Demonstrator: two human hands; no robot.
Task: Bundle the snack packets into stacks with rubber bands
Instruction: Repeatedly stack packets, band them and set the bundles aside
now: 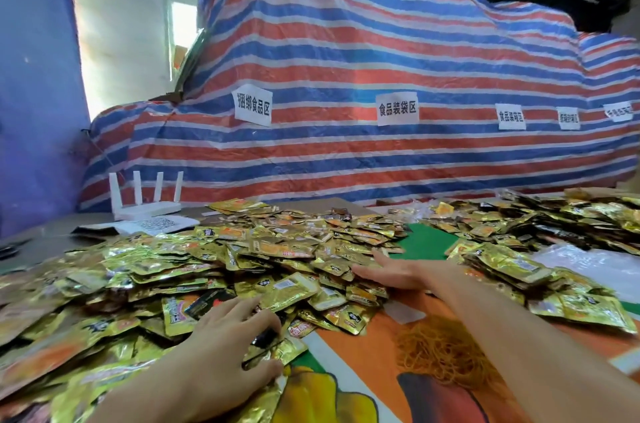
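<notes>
Seen from a head-worn camera, a person works through loose snack packets at a table. Far left of the main heap of gold-foil snack packets (207, 259) stands a blue backdrop (34, 93). Just behind the heap's left end are a white router (145, 202) with four upright antennas and a printed sheet (156, 224) bearing a QR code. The heap itself spreads unbundled across the left and middle of the table. At its near edge the left hand (225, 343) lies palm down, fingers and thumb curled around a gold packet (287, 351). What looks like a dark packet is caught in the same grip, though blur makes that hard to confirm. At the heap's right edge the right hand (391, 272) reaches forward flat, fingers straight, touching the outermost packets and holding nothing. Right of the heap and nearer the viewer, a loose tangle of orange-yellow rubber bands (446, 353) lies on the printed orange tablecloth (363, 350), beside the right forearm and apart from the packets. A green patch (426, 242) of table covering shows just beyond the right hand. Well right of the heap, a second pile of packets (554, 225) lies next to clear plastic bags (588, 263). Behind the heap and running off to the right, a red, white and blue striped tarpaulin (485, 69) drapes a tall bulk, with white paper signs (398, 109) in Chinese characters fixed to it.
</notes>
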